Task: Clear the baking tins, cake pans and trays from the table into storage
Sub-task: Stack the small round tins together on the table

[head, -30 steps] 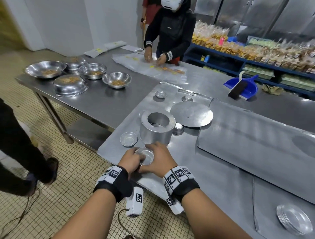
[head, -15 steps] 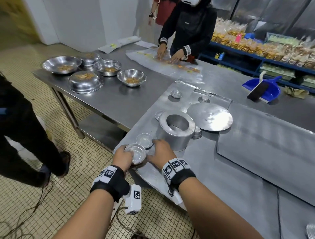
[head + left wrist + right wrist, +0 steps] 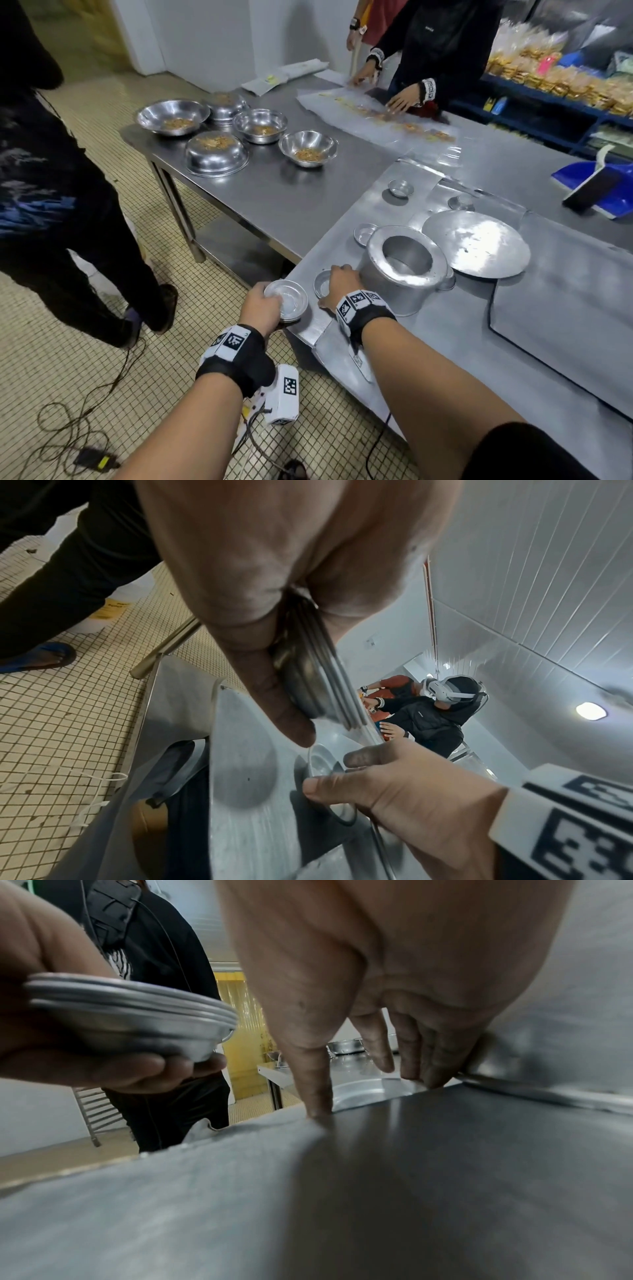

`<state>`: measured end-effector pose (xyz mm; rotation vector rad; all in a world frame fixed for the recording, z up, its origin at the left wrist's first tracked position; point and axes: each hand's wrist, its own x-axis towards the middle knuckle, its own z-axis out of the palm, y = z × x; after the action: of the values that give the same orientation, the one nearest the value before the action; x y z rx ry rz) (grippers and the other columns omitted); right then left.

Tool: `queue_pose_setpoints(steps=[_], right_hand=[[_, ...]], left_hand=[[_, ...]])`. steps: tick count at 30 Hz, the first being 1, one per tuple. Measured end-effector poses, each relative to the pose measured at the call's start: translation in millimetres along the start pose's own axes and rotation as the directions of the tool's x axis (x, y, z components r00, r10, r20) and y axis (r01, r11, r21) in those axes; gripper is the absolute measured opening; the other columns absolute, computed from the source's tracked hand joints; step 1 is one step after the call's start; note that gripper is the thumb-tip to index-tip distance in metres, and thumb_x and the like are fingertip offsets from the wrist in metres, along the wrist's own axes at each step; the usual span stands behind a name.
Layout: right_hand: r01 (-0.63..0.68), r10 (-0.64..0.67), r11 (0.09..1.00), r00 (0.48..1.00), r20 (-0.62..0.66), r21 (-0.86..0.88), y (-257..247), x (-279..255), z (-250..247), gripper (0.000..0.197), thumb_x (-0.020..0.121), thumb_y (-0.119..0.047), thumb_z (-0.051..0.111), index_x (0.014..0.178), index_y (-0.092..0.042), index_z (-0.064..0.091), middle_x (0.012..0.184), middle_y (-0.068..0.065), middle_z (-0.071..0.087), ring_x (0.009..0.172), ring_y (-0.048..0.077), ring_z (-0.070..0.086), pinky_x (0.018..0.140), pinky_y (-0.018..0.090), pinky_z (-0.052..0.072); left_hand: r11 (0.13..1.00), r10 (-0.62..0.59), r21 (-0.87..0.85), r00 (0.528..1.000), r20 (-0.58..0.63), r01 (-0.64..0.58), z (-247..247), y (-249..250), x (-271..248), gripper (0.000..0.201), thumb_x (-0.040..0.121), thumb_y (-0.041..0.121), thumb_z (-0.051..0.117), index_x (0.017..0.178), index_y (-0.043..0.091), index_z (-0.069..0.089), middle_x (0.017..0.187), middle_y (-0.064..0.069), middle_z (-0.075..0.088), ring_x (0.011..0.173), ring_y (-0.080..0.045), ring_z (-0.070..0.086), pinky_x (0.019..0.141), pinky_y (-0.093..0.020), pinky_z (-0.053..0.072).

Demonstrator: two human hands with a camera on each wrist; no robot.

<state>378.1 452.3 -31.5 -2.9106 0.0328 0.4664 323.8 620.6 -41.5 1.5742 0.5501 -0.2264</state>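
Now my left hand (image 3: 260, 308) grips the stacked small tins (image 3: 287, 300) while my right hand's (image 3: 340, 286) fingertips (image 3: 407, 1069) straddle another small tin (image 3: 322, 283), which I judge could skid off beneath them.

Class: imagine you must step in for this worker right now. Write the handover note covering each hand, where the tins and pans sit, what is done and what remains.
Left hand: grips a stack of small tart tins off the table's near corner.
Right hand: fingers spread over one small tin lying on the metal sheet, thumb at its rim; not yet lifted.
On the table: tall ring pan, round flat plate, loose small tins at and.
Done: several small tins stacked in hand.
Left: add this tin and the other loose ones, then carry the pan, plate and sheets to storage.
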Motion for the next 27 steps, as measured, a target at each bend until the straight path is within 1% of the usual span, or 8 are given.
queue_pose_setpoints(steps=[7,12,14,16,19,22,25,27], right_hand=[[0.028,-0.028,0.999,1.000,-0.003,-0.028,-1.0,4.6,-0.9,0.066,0.084,-0.039,0.073,0.133,-0.007,0.044,0.130,0.014,0.051,0.120,0.031,0.051,0.100,0.037,0.042],[0.103,-0.096,0.991,0.992,-0.083,0.087,-4.8,-3.7,-10.1,0.070,0.088,-0.034,0.070,0.140,-0.004,0.035,0.135,0.017,0.048,0.125,0.034,0.045,0.106,0.039,0.039],[0.151,-0.133,0.977,0.984,-0.121,0.151,-5.9,-8.8,-17.7,0.074,0.089,-0.033,0.069,0.145,-0.005,0.030,0.138,0.016,0.045,0.128,0.033,0.042,0.107,0.039,0.038],[0.199,-0.170,0.961,0.973,-0.154,0.192,-6.5,-14.9,-26.6,0.077,0.089,-0.034,0.068,0.148,-0.007,0.027,0.142,0.014,0.042,0.130,0.032,0.039,0.107,0.039,0.038],[0.277,-0.235,0.935,0.952,-0.198,0.220,-6.8,-25.1,-36.4,0.077,0.086,-0.036,0.070,0.147,-0.009,0.032,0.143,0.012,0.043,0.131,0.030,0.038,0.107,0.040,0.040],[0.341,-0.287,0.913,0.926,-0.244,0.224,-4.6,-34.4,-41.6,0.077,0.081,-0.039,0.074,0.143,-0.011,0.038,0.138,0.010,0.048,0.128,0.029,0.041,0.104,0.043,0.043],[0.395,-0.337,0.887,0.908,-0.250,0.240,-2.7,-38.6,-44.1,0.071,0.075,-0.038,0.075,0.134,-0.011,0.046,0.127,0.010,0.056,0.121,0.029,0.048,0.098,0.044,0.048],[0.414,-0.359,0.869,0.904,-0.230,0.269,-2.3,-37.6,-44.8,0.071,0.072,-0.037,0.075,0.132,-0.010,0.050,0.124,0.010,0.059,0.120,0.028,0.052,0.096,0.043,0.050]], left_hand=[[1.000,0.000,-0.003,1.000,0.001,0.000,2.4,-1.5,3.6,0.042,0.067,0.012,0.050,0.106,0.019,0.063,0.106,-0.013,0.067,0.098,-0.036,0.067,0.085,-0.054,0.058],[0.999,-0.028,-0.023,0.998,-0.051,0.027,6.8,-6.4,12.3,0.028,0.066,0.016,0.052,0.091,0.027,0.060,0.108,-0.013,0.066,0.099,-0.038,0.066,0.087,-0.055,0.056],[0.998,-0.045,-0.045,0.996,-0.072,0.041,10.3,-5.6,14.3,0.025,0.066,0.021,0.055,0.089,0.027,0.061,0.109,-0.015,0.067,0.098,-0.039,0.066,0.088,-0.056,0.055],[0.997,-0.048,-0.062,0.994,-0.095,0.042,15.4,-2.4,15.4,0.031,0.067,0.036,0.061,0.094,0.023,0.063,0.109,-0.016,0.067,0.098,-0.039,0.066,0.089,-0.056,0.055],[0.999,-0.026,-0.041,0.993,-0.116,0.021,26.2,6.8,11.4,0.067,0.062,0.075,0.057,0.098,0.020,0.066,0.103,-0.011,0.072,0.097,-0.033,0.069,0.092,-0.052,0.053],[1.000,-0.007,-0.029,0.995,-0.101,0.004,36.8,18.3,8.2,0.082,0.062,0.088,0.047,0.090,0.015,0.073,0.092,-0.010,0.076,0.092,-0.031,0.071,0.093,-0.049,0.053],[0.999,0.008,-0.040,0.996,-0.084,-0.011,45.0,26.9,6.9,0.076,0.066,0.082,0.055,0.087,0.012,0.076,0.086,-0.011,0.077,0.088,-0.033,0.073,0.086,-0.048,0.057],[0.997,0.026,-0.070,0.997,-0.068,-0.031,48.1,31.7,4.8,0.055,0.068,0.059,0.067,0.092,0.010,0.074,0.091,-0.017,0.076,0.086,-0.035,0.073,0.079,-0.055,0.059]])
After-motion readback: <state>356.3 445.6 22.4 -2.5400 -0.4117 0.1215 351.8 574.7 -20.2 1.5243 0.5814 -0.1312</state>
